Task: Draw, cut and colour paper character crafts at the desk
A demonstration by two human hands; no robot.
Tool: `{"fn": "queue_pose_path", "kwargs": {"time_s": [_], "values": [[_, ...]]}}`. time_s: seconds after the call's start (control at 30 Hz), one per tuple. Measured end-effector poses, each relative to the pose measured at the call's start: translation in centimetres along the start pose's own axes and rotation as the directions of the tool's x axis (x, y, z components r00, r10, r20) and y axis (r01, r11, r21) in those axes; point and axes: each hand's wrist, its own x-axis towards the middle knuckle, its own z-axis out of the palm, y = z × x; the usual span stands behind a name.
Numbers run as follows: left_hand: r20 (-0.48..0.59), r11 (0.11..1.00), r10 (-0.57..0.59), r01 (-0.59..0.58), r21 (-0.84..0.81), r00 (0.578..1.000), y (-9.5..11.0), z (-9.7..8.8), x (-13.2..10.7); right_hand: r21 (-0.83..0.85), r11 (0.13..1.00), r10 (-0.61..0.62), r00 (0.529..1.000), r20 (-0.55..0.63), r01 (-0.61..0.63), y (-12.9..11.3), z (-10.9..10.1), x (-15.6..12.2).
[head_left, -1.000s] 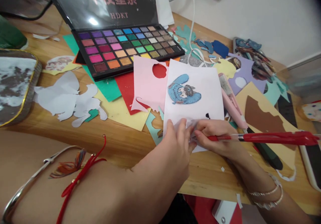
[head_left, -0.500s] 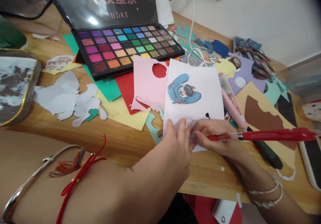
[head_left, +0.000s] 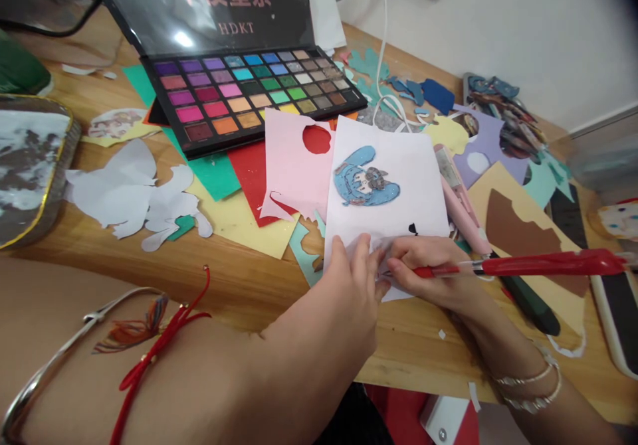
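Observation:
A white sheet [head_left: 399, 186] with a blue-haired cartoon cut-out [head_left: 363, 184] lies on the wooden table. My left hand [head_left: 351, 285] presses its fingertips on a small translucent paper piece [head_left: 371, 247] at the sheet's near edge. My right hand [head_left: 433, 272] grips a red pen [head_left: 523, 264], its tip down at that same piece and its barrel pointing to the right. Both hands almost touch each other. What the pen tip marks is hidden by my fingers.
An open eyeshadow palette [head_left: 249, 93] stands at the back. Pink [head_left: 294, 173], red, green and yellow paper, white cut-outs [head_left: 134, 196], a pink tool [head_left: 461, 202], a dark marker [head_left: 533, 302] and scraps surround the sheet. A foil tray [head_left: 30, 166] sits at the left.
The pen's far end has risen slightly. Both hands stay in the same place on the small paper piece.

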Motion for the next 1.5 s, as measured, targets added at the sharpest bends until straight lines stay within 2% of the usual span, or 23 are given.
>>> {"fn": "queue_pose_path", "kwargs": {"time_s": [0.23, 0.47, 0.67, 0.8, 0.97, 1.13, 1.3, 1.5], "values": [[-0.020, 1.000, -0.002, 0.001, -0.030, 1.000, -0.2, -0.1, -0.2, 0.012, 1.000, 0.017, 1.000, -0.014, -0.017, 0.1, 0.1, -0.1], [-0.127, 0.997, 0.016, -0.025, -0.066, 0.992, -1.1, -0.8, -1.6, 0.085, 0.996, 0.013, 1.000, -0.014, -0.011, 0.1, 0.0, -0.1], [-0.083, 0.996, 0.091, -0.091, -0.001, 0.992, -1.7, -1.1, -1.7, 0.127, 0.992, -0.019, 0.999, -0.041, 0.024, 0.2, -0.1, 0.1], [-0.061, 0.996, 0.080, -0.077, 0.052, 0.995, -1.4, -0.9, -1.5, 0.070, 0.997, -0.010, 0.999, -0.041, 0.013, 0.3, -0.1, 0.0], [-0.103, 0.998, 0.063, -0.059, 0.036, 0.993, -1.0, -0.7, -1.7, 0.099, 0.995, -0.016, 1.000, -0.019, 0.017, 0.2, -0.2, 0.1], [-0.082, 0.997, 0.065, -0.061, 0.048, 0.995, -1.2, -0.8, -1.4, -0.004, 0.999, -0.046, 0.999, 0.026, 0.046, 0.1, -0.2, 0.3], [-0.072, 0.998, 0.061, -0.059, 0.029, 0.996, -1.2, -0.9, -1.3, -0.010, 0.996, -0.083, 0.996, 0.012, 0.083, 0.2, -0.2, 0.2], [-0.070, 0.996, 0.087, -0.087, 0.000, 0.994, -1.5, -1.0, -1.6, -0.030, 0.999, -0.012, 1.000, -0.010, 0.012, 0.3, 0.0, -0.1]]}}
